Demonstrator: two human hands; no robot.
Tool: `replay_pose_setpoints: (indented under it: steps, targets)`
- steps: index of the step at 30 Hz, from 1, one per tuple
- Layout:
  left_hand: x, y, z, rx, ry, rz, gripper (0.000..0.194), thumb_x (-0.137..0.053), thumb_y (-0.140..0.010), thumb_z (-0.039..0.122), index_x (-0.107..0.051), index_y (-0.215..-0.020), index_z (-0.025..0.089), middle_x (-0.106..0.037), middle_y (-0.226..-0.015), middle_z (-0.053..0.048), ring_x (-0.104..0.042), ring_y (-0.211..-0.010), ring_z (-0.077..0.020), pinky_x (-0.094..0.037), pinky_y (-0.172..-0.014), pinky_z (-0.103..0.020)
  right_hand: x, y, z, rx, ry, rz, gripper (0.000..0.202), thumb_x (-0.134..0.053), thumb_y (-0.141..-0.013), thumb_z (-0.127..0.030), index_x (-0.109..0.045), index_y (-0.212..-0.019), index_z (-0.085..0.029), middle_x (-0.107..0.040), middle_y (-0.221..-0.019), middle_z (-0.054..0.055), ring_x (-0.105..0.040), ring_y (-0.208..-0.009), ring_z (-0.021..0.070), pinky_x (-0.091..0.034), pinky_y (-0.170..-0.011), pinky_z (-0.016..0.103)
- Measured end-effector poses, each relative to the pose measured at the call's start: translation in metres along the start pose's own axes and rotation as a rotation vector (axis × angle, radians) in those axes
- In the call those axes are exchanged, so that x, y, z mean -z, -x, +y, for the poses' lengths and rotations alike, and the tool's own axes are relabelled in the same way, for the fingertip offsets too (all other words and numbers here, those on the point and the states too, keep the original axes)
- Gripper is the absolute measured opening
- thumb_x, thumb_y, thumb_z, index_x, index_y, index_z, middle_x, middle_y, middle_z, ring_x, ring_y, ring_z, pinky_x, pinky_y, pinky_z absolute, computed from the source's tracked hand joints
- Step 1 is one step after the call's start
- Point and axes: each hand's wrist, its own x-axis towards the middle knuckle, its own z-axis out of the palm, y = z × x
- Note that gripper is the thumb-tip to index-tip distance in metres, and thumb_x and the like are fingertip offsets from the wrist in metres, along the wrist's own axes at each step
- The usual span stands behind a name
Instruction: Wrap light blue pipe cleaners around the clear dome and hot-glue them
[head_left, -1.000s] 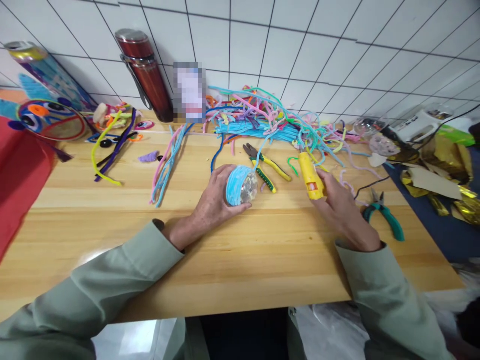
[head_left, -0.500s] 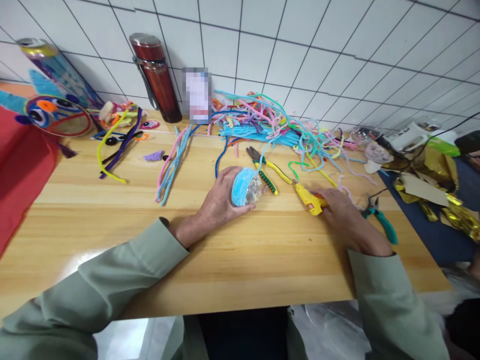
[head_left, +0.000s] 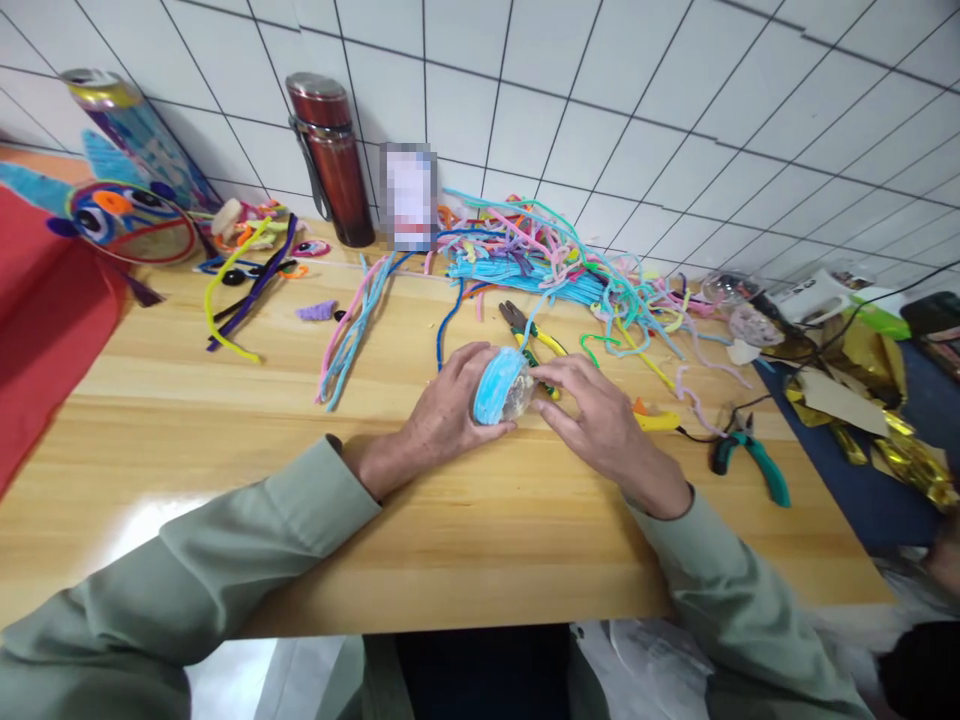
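My left hand is wrapped round a rounded clear plastic piece, perhaps a ball. Light blue pipe cleaner is wound in rows over its left part, and a loose end rises from the top. At the bare right end is my right hand, thumb and forefinger apart with their tips at the plastic. A yellow glue gun lies on the table, partly hidden behind that hand. Just beyond the plastic piece are pliers with yellow-green handles, partly covered by the right fingers.
A tangled heap of pipe cleaners lies along the wall. Left of it stand a phone and a red flask. Teal-handled pliers lie at right, near gold foil. A decorated face piece sits far left.
My right hand has let go of the glue gun, leaving it on the table, and has moved left to the plastic piece. My left hand still holds that piece.
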Motion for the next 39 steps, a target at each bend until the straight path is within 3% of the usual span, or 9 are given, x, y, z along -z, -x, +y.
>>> replay_pose_setpoints:
  steps: [5,13,25,34,39]
  targets:
    - [-0.001,0.0,0.001,0.007,0.007,-0.011,0.107,-0.098,-0.079,0.039,-0.035,-0.164,0.027,-0.056,-0.158,-0.018,-0.056,-0.153,-0.0405,-0.052,-0.128,-0.063,-0.008,-0.005,0.007,0.036,-0.051,-0.005,0.037,-0.073,-0.101,-0.024,-0.07,-0.136,-0.036,-0.077,-0.123,0.008,-0.073,-0.118,0.0322,-0.064,-0.102,0.055]
    - [0.001,0.002,-0.002,-0.035,0.016,-0.023,0.103,-0.095,-0.084,0.045,-0.035,-0.166,0.028,-0.055,-0.159,-0.019,-0.057,-0.151,-0.0399,-0.055,-0.125,-0.062,-0.011,-0.008,-0.001,0.099,-0.084,0.025,0.022,-0.068,-0.106,-0.021,-0.066,-0.127,-0.028,-0.076,-0.12,0.009,-0.073,-0.115,0.0284,-0.064,-0.099,0.05]
    - [0.001,0.003,0.0,-0.017,-0.002,-0.024,0.103,-0.096,-0.082,0.041,-0.036,-0.165,0.029,-0.055,-0.158,-0.017,-0.059,-0.15,-0.0401,-0.057,-0.124,-0.062,-0.016,-0.005,-0.002,0.122,-0.103,0.098,0.011,-0.069,-0.106,-0.019,-0.07,-0.114,-0.027,-0.076,-0.112,0.006,-0.076,-0.11,0.0255,-0.065,-0.097,0.045]
    - [0.001,0.001,-0.001,-0.004,0.002,-0.007,0.102,-0.097,-0.081,0.043,-0.037,-0.163,0.028,-0.057,-0.156,-0.018,-0.059,-0.15,-0.04,-0.057,-0.123,-0.063,-0.026,0.003,-0.008,0.082,-0.063,0.229,0.021,-0.069,-0.103,-0.016,-0.072,-0.119,-0.029,-0.079,-0.114,0.006,-0.079,-0.11,0.0276,-0.068,-0.093,0.05]
    - [0.0,0.002,0.001,0.02,0.017,-0.045,0.1,-0.095,-0.082,0.044,-0.038,-0.164,0.029,-0.054,-0.161,-0.018,-0.056,-0.155,-0.0397,-0.055,-0.126,-0.061,-0.024,0.0,-0.011,0.069,-0.072,0.216,0.026,-0.069,-0.103,-0.019,-0.07,-0.126,-0.03,-0.077,-0.116,0.008,-0.078,-0.111,0.0284,-0.069,-0.091,0.049]
